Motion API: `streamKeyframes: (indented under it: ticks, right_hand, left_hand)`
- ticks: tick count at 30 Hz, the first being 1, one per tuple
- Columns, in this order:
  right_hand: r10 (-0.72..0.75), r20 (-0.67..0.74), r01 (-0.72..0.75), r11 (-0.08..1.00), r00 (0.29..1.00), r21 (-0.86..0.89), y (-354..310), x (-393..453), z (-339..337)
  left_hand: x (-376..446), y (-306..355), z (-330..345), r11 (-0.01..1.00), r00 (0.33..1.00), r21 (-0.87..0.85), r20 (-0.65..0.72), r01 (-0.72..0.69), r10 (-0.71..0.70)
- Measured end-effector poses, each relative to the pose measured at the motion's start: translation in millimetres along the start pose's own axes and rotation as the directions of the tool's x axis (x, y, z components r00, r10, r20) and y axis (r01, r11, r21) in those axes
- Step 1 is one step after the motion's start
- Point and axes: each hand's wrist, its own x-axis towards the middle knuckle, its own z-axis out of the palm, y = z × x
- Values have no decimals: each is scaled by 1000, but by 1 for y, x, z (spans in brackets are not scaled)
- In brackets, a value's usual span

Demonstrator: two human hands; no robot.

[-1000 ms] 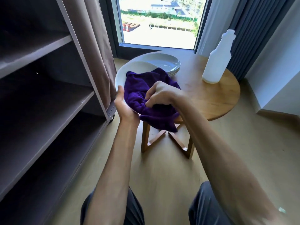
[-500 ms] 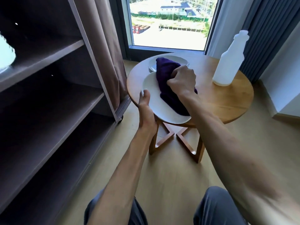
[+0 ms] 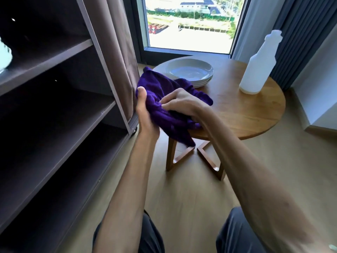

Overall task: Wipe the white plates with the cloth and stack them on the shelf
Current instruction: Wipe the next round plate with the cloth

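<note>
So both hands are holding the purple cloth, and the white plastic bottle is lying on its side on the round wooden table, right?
Not quite: the head view shows the white plastic bottle standing upright on the round wooden table. Both the left hand and right hand do hold the purple cloth.

round wooden table (image 3: 246, 114) | stack of white plates (image 3: 189, 72) at back left | white bottle (image 3: 259, 66) at right

Both forearms stretched forward; left hand (image 3: 145, 114) upright, thumb up, gripping cloth (image 3: 164, 106); right hand (image 3: 182, 103) curled, pinching same cloth.
</note>
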Motion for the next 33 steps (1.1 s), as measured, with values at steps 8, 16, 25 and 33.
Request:
streamKeyframes:
  ticks: [8,16,25,33]
  right_hand:
    - [128,-399,-245,935,908,-256,41,4,-21]
    - [-20,-711,-209,950,703,-233,20,25,-57]
    - [126,-901,-22,991,416,129,1,25,-85]
    - [301,-918,172,921,258,350,15,19,-108]
  left_hand:
    - [-4,3,2,997,991,65,-132,40,-31]
    - [-17,-12,20,946,999,324,29,3,-13]
    - [-24,-7,24,994,987,77,-147,78,-66]
    - [-15,2,6,983,858,62,-479,-174,182]
